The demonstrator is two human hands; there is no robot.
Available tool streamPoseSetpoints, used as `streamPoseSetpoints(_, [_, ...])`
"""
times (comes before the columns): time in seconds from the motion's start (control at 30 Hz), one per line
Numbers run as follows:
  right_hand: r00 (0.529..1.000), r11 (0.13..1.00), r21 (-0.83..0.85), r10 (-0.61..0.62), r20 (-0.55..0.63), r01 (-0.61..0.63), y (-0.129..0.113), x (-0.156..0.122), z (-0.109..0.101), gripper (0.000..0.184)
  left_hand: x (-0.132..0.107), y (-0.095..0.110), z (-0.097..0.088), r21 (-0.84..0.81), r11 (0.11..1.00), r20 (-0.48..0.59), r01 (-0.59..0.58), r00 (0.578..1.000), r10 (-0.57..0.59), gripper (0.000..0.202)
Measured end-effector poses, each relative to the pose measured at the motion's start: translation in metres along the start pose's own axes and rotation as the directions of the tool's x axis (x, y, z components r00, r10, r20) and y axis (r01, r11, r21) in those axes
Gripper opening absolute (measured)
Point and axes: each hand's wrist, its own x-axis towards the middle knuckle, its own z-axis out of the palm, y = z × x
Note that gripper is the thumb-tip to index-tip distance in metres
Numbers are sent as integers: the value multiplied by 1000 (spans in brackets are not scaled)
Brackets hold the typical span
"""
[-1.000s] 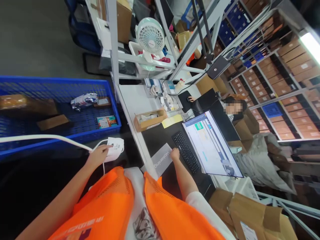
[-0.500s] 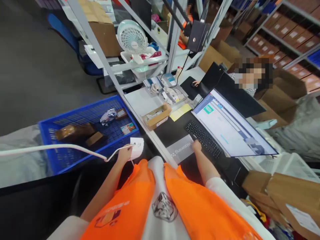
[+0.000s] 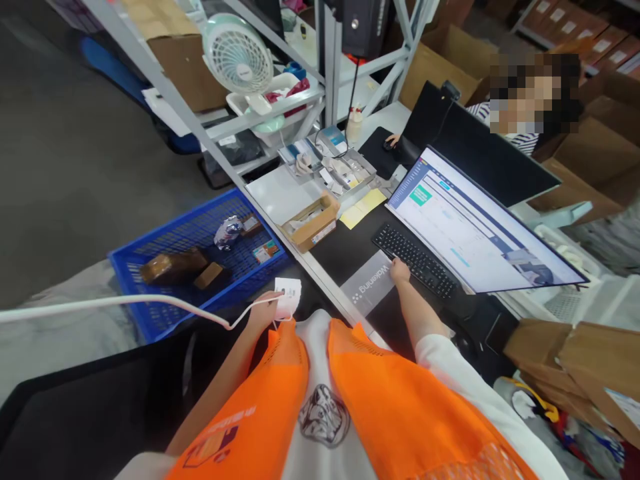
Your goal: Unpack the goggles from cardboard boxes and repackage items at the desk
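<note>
My left hand (image 3: 263,311) is closed round a white corded barcode scanner (image 3: 289,297), held low beside the table edge near the blue crate (image 3: 150,320). Its white cable (image 3: 125,301) runs off to the left. My right hand (image 3: 400,271) rests at the near edge of the black keyboard (image 3: 414,260), fingers curled down on the keys. A monitor (image 3: 480,230) with a light-coloured screen stands just behind the keyboard. A grey mat with lettering (image 3: 369,285) lies left of that hand.
The blue crate holds a brown parcel (image 3: 170,265), a foil packet (image 3: 227,231) and small boxes. A small open cardboard box (image 3: 310,225), yellow notes (image 3: 361,209) and a white fan (image 3: 239,55) are on the table and rack. Another person (image 3: 530,107) sits behind a second monitor. Cardboard boxes (image 3: 575,360) lie at right.
The view has swung left and tilted; the crate and the desk now sit further right in view. My left hand keeps hold of the scanner, my right stays at the keyboard.
</note>
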Motion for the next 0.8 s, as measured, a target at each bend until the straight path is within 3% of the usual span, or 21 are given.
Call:
streamPoseSetpoints(0.13, [1000, 994, 113, 3, -22, -1, 1, -6, -4, 33, 2, 9, -3, -2, 1000, 56, -21, 998, 21, 40])
streamPoseSetpoints(0.27, [994, 960, 281, 23, -108, 8, -6, -28, -3, 36, 18, 30, -2, -7, 997, 104, -79, 991, 79, 36])
streamPoseSetpoints(0.4, [979, 878, 443, -118, -167, 182, -38, -87, 13, 27, 39, 68, 9, -23, 990, 138, -137, 981, 139, 35])
streamPoseSetpoints(0.5, [926, 765, 522, -294, -239, 377, -66, -152, 18, 24, 55, 104, 21, -57, 982, 198, -178, 962, 186, 52])
streamPoseSetpoints(0.57, [874, 685, 543, -364, -322, 485, -79, -195, 11, 22, 62, 128, 29, -195, 959, 296, -206, 920, 258, 57])
streamPoseSetpoints(0.67, [760, 616, 470, -374, -532, 632, -87, -244, -7, 22, 63, 163, 43, -369, 911, 464, -184, 813, 352, 42])
streamPoseSetpoints(0.73, [653, 631, 345, -354, -670, 696, -86, -264, -16, 21, 58, 179, 53, -409, 899, 563, -158, 731, 385, 33])
streamPoseSetpoints(0.8, [589, 679, 251, -326, -739, 690, -83, -276, -18, 18, 51, 189, 64, -443, 890, 649, -111, 644, 404, 35])
